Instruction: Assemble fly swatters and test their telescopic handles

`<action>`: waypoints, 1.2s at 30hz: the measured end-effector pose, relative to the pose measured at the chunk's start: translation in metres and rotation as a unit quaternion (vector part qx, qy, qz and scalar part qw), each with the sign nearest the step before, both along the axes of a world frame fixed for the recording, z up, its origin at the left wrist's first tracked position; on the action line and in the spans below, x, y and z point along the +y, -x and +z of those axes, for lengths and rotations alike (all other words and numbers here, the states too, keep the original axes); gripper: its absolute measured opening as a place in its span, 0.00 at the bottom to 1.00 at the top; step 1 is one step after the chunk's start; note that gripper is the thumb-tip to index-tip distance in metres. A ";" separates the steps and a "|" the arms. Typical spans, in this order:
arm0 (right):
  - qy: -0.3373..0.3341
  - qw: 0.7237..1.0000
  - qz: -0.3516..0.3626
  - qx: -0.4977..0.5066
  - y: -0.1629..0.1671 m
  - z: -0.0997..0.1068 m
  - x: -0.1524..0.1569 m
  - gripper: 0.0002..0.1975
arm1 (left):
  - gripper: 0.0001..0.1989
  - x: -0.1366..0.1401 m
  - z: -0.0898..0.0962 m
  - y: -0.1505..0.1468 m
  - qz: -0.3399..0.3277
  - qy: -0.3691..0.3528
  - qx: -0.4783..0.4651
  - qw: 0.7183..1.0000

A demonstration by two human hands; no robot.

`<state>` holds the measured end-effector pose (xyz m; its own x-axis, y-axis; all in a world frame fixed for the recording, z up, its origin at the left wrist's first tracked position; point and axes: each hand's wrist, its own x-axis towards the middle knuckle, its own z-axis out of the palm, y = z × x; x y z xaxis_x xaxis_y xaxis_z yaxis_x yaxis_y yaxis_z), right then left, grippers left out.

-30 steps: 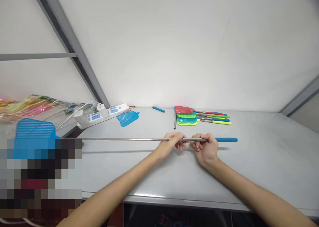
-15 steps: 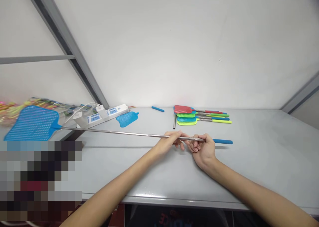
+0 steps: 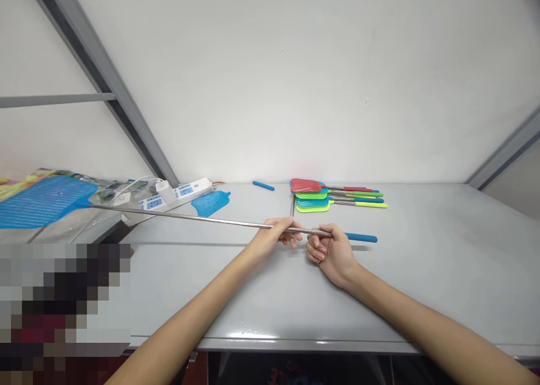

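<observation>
A blue fly swatter [image 3: 46, 200] with a long, extended metal telescopic rod spans the view, its mesh head at the far left and its blue handle at the right. My left hand [image 3: 274, 234] grips the rod near its middle, thumb on top. Close to the handle, my right hand [image 3: 335, 255] is closed around the rod with its fingers curled. The swatter is held above the grey table [image 3: 270, 295]. Behind my hands lies a stack of fly swatters [image 3: 310, 186] with red, green, blue and yellow heads and shortened rods.
A loose blue swatter head [image 3: 211, 204] lies beside a white power strip [image 3: 189, 191] with plugs in it. Near the wall rests a loose blue handle [image 3: 264, 186]. Plastic-wrapped colourful goods [image 3: 29, 178] sit at the far left, above a pixelated area.
The held swatter and both hands have shifted slightly left in view, and its head now reaches the left edge. My hands are a little further apart on the rod.
</observation>
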<state>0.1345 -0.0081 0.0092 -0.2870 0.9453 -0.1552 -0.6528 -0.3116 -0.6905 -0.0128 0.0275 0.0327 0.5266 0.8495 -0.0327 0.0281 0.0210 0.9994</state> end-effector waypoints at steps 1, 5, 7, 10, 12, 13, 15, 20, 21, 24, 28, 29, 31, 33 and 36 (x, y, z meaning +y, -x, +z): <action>-0.005 1.000 -0.001 -0.004 0.000 0.000 0.000 0.19 | 0.18 0.000 0.000 0.000 0.001 0.001 0.000 1.000; -0.025 0.999 0.005 -0.036 -0.002 0.001 0.002 0.19 | 0.18 0.000 -0.003 -0.001 0.017 -0.003 0.011 1.000; -0.034 0.997 0.014 -0.069 -0.002 0.001 0.002 0.20 | 0.18 -0.001 -0.005 -0.002 0.018 -0.003 0.021 1.000; -0.050 0.992 0.025 -0.115 -0.001 0.000 0.001 0.21 | 0.20 -0.004 -0.006 -0.005 -0.003 -0.002 0.018 1.000; -0.056 0.990 0.030 -0.124 -0.001 -0.001 0.001 0.21 | 0.21 -0.005 -0.004 -0.006 -0.012 -0.004 0.017 1.000; -0.057 0.990 0.030 -0.125 -0.001 -0.001 0.002 0.21 | 0.21 -0.006 -0.002 -0.006 -0.014 -0.004 0.020 1.000; -0.058 0.990 0.027 -0.123 0.000 0.000 0.002 0.21 | 0.22 -0.006 0.002 -0.005 -0.016 -0.001 0.024 1.000; -0.061 0.990 0.002 -0.129 -0.001 0.002 0.002 0.19 | 0.22 -0.006 0.008 -0.001 -0.001 0.020 0.021 1.000; -0.061 0.989 -0.004 -0.132 -0.001 0.002 0.002 0.19 | 0.21 -0.006 0.009 -0.001 0.002 0.023 0.017 1.000; -0.060 0.989 -0.021 -0.135 -0.003 0.003 0.003 0.19 | 0.21 -0.008 0.009 0.000 0.002 0.030 0.008 1.000; -0.064 0.988 -0.028 -0.141 -0.004 0.002 0.005 0.20 | 0.20 -0.008 0.009 0.000 0.001 0.038 0.006 0.999; -0.064 0.987 -0.028 -0.144 -0.004 0.002 0.005 0.20 | 0.20 -0.008 0.009 0.000 0.002 0.043 0.007 0.999; -0.063 0.986 -0.027 -0.150 -0.004 0.001 0.006 0.19 | 0.19 -0.008 0.009 0.000 0.009 0.052 0.009 0.999; -0.060 0.986 -0.029 -0.155 -0.004 -0.001 0.006 0.19 | 0.19 -0.009 0.009 0.001 0.018 0.060 0.009 0.998; -0.056 0.985 -0.028 -0.159 -0.004 -0.001 0.006 0.19 | 0.20 -0.010 0.007 0.001 0.026 0.060 0.005 0.998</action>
